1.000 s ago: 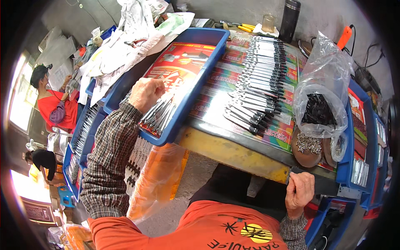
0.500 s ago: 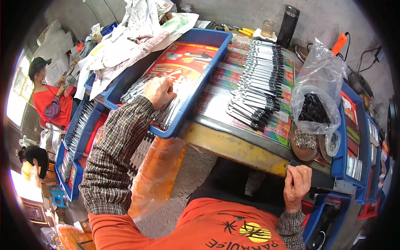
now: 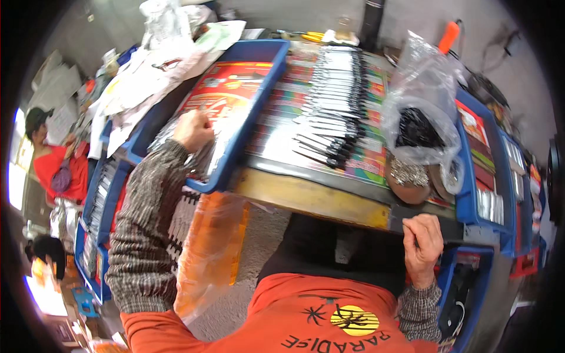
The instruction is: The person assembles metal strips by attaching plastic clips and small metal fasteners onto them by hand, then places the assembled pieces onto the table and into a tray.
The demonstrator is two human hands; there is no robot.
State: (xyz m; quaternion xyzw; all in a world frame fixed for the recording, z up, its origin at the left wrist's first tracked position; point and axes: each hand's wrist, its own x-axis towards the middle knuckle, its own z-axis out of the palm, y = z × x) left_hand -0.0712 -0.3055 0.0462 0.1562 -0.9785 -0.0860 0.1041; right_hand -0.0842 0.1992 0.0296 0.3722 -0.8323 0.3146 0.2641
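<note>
My left hand (image 3: 194,130) is inside the blue tray (image 3: 240,144), over thin silver pieces along its near side. Its fingers are curled, and anything in them is hidden. At the table's front edge, my right hand (image 3: 422,244) has its fingers bent toward the palm; whatever they may hold cannot be made out. Between the hands, a long overlapping row of slim silver pieces with black ends (image 3: 332,100) lies on colourful printed sheets (image 3: 282,97). A round brown dish (image 3: 406,194) with small metal parts stands nearer my right hand.
A clear plastic bag (image 3: 421,76) of black parts sits behind the dish. More blue trays (image 3: 468,182) line the right side. Crumpled papers (image 3: 170,65) cover the back left. Orange plastic wrapping (image 3: 209,247) hangs below the table. A person in red (image 3: 59,167) sits far left.
The whole view has shifted, with the table and trays now farther left and slightly higher, and it is blurrier. My left hand stays in the tray; my right stays by the table edge.
</note>
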